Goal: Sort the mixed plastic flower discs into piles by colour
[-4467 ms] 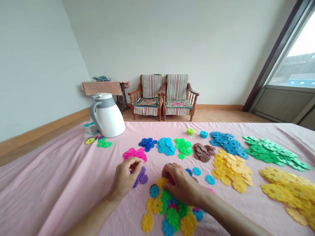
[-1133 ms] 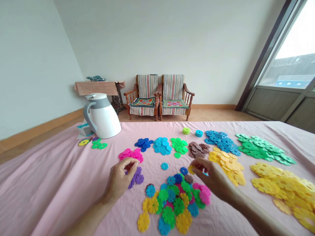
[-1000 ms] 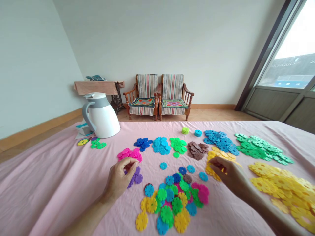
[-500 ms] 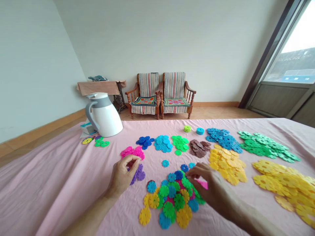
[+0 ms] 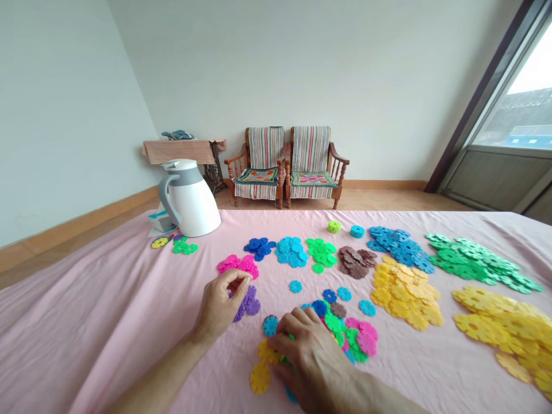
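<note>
My left hand is held in a pinch just in front of the pink flower-shaped discs and beside the purple discs. Whatever its fingertips hold, if anything, is too small to make out. Palm down, my right hand lies over the mixed pile of notched plastic discs, thumb and fingers apart, covering much of it. Yellow discs and a blue disc show by its fingertips. A pink disc lies at the pile's right side.
Sorted discs lie beyond: dark blue, light blue, green, brown. Larger yellow and green heaps spread rightward. A white jug stands back left on the pink cloth. Two chairs stand behind.
My right hand has moved left and nearer, from the pile's right edge onto its middle. A pink, a brown and a blue disc now show at the right. My left hand keeps its pinch.
</note>
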`<state>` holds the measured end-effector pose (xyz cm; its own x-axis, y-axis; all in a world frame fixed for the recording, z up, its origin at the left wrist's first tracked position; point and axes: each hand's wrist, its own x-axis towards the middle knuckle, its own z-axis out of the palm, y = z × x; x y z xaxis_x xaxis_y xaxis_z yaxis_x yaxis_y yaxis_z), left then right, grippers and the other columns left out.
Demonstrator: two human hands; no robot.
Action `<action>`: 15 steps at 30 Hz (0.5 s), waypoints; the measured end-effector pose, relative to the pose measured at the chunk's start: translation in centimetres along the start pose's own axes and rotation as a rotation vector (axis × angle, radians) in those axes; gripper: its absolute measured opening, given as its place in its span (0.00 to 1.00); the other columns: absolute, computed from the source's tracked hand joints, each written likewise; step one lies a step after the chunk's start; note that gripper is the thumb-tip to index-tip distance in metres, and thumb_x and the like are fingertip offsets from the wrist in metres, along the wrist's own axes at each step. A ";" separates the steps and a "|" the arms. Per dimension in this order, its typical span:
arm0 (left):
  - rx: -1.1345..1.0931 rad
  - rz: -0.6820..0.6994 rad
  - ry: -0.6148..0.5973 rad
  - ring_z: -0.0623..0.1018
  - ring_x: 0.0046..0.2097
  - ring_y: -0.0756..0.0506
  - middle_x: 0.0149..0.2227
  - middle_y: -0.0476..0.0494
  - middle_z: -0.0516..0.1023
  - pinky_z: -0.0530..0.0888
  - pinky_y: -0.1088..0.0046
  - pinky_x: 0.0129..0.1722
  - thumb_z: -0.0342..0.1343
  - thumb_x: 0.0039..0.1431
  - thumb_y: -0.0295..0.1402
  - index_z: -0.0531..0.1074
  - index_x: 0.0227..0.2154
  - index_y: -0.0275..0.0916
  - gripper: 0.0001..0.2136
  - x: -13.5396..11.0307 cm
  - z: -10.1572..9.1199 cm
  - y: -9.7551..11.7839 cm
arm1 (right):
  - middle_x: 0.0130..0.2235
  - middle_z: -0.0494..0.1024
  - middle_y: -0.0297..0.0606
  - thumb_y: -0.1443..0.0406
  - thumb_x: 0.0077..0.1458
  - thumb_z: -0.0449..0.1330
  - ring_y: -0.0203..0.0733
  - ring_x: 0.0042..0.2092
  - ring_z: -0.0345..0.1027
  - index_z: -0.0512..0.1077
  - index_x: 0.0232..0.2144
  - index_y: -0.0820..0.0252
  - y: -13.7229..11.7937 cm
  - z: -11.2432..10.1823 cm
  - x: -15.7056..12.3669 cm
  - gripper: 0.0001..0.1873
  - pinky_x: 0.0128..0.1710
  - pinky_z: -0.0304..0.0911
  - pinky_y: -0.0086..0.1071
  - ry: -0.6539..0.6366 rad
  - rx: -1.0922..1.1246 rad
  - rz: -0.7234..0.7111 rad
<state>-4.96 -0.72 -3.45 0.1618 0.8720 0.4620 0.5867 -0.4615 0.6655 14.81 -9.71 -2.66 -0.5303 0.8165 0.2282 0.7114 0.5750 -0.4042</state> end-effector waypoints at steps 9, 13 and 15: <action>0.016 -0.002 0.014 0.75 0.29 0.49 0.27 0.48 0.78 0.71 0.77 0.30 0.51 0.56 0.36 0.74 0.28 0.38 0.09 0.0 -0.1 0.3 | 0.32 0.74 0.36 0.69 0.60 0.50 0.39 0.34 0.62 0.71 0.29 0.57 0.5 -0.3 -0.6 0.12 0.34 0.54 0.33 0.229 -0.031 0.016; 0.003 -0.003 0.016 0.75 0.28 0.49 0.26 0.48 0.78 0.71 0.77 0.30 0.52 0.55 0.36 0.74 0.28 0.38 0.09 0.0 -0.1 0.3 | 0.31 0.74 0.38 0.64 0.63 0.47 0.40 0.35 0.65 0.73 0.30 0.57 3.7 -3.0 -2.4 0.16 0.36 0.59 0.33 0.310 0.032 0.227; 0.002 0.005 0.018 0.75 0.28 0.49 0.26 0.49 0.77 0.70 0.78 0.29 0.52 0.55 0.36 0.74 0.27 0.38 0.09 0.0 0.0 0.2 | 0.32 0.75 0.39 0.61 0.63 0.46 0.41 0.36 0.67 0.73 0.31 0.57 6.4 -4.1 -4.1 0.17 0.37 0.61 0.34 0.351 0.016 0.320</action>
<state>-4.83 -0.78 -3.31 0.1508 0.8667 0.4756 0.5872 -0.4655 0.6622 23.44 -9.14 -2.53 -0.0955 0.9225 0.3740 0.8052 0.2926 -0.5159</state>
